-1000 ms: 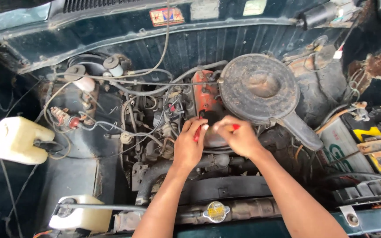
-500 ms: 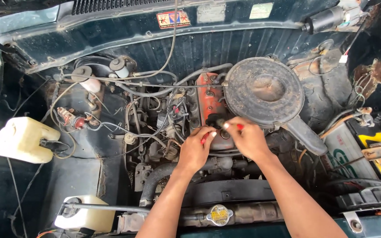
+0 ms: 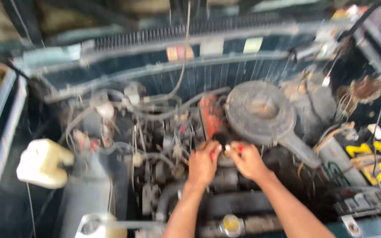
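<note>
hands (image 3: 225, 161) unmoved on engine (image 3: 177, 176), view blurred

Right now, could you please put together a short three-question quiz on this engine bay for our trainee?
1. True or false: both hands are together on a red-handled tool just below the round air cleaner.
2. Which lies nearer the left hand? A) the white fluid reservoir B) the red valve cover
3. Fill in: the yellow-and-black part lies on the person's ____ side.

Key
1. True; the right hand meets the left there, though blur hides what kind of tool it is.
2. B.
3. Right.
</note>
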